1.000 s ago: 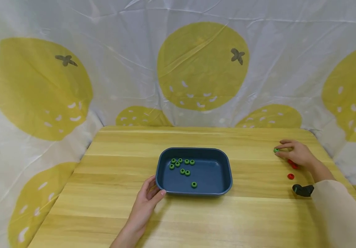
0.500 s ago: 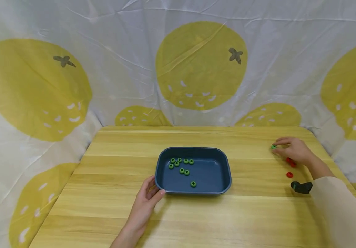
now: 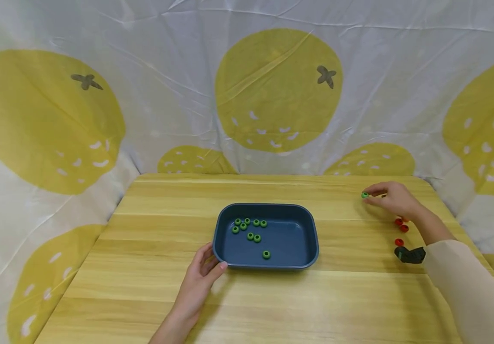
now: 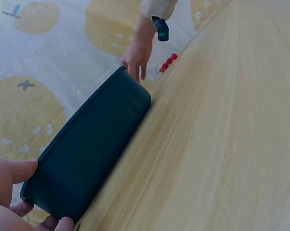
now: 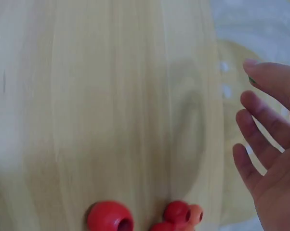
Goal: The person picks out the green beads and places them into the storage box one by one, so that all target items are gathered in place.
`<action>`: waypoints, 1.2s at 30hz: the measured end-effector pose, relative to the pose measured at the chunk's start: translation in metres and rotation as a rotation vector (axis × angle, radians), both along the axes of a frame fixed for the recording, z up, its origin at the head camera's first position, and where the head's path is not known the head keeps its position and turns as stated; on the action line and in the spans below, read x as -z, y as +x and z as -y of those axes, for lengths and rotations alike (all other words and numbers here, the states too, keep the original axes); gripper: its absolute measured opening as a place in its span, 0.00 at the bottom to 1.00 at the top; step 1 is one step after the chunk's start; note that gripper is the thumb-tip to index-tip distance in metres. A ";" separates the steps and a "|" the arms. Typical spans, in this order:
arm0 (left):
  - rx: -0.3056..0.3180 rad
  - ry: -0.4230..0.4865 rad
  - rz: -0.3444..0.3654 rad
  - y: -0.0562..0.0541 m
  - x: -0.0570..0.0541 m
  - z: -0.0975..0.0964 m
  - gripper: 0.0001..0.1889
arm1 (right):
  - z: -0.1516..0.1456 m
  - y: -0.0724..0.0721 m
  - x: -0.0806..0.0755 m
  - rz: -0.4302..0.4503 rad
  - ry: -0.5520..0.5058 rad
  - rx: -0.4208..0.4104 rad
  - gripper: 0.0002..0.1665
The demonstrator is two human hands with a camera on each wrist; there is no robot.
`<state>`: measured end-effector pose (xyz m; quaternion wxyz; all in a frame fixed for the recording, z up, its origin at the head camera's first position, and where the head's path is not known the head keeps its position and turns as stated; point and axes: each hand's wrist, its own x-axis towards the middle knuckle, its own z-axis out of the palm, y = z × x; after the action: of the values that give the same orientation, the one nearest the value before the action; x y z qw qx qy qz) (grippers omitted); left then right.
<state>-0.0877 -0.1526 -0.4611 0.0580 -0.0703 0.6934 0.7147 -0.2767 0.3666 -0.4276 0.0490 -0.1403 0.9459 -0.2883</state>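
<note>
My left hand (image 3: pixel 197 285) grips the near left corner of a dark blue rectangular tray (image 3: pixel 290 248), thumb at the rim and fingers along the side. In the left wrist view the tray's outer wall (image 4: pixel 94 144) fills the middle. Several green beads (image 3: pixel 266 254) with holes lie inside, mostly at the left. To the tray's right, my right hand (image 3: pixel 392 198) pinches one green bead (image 3: pixel 365 195) above the table. Only a sliver of that bead shows in the right wrist view. Several red beads (image 3: pixel 399 242) rest under the right forearm, with an orange one (image 5: pixel 196 214) among them.
The wooden table (image 3: pixel 178 200) extends around the tray. A hanging cloth (image 3: pixel 186 95) with yellow fruit prints stands behind it and at both sides. A dark device (image 3: pixel 410 254) sits at the right wrist beside the sleeve (image 3: pixel 472 286).
My right hand has lifted the green bead off the table and moved it left and slightly farther back. The left hand keeps its hold on the tray, and the view has shifted slightly.
</note>
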 end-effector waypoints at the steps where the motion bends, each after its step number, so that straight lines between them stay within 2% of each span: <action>1: 0.001 -0.001 0.000 0.000 0.000 0.000 0.32 | 0.004 -0.001 -0.002 -0.002 -0.004 -0.006 0.26; 8: 0.006 0.006 0.001 0.001 -0.002 0.000 0.32 | 0.031 -0.004 -0.012 -0.029 -0.007 -0.081 0.21; 16: 0.012 0.015 0.002 0.002 -0.002 0.001 0.32 | 0.053 -0.011 -0.018 -0.054 -0.008 -0.165 0.20; 24: 0.013 0.021 -0.007 0.000 -0.003 0.001 0.32 | 0.077 -0.011 -0.028 -0.060 -0.028 -0.224 0.18; 31: 0.012 0.015 -0.013 0.001 -0.005 0.001 0.32 | 0.103 -0.013 -0.033 -0.079 -0.055 -0.306 0.16; 36: 0.013 0.021 -0.014 0.000 -0.004 0.001 0.32 | 0.119 -0.016 -0.036 -0.105 -0.031 -0.371 0.14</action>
<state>-0.0876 -0.1538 -0.4568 0.0584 -0.0601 0.6865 0.7222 -0.2927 0.2481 -0.3911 0.0499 -0.3277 0.9006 -0.2812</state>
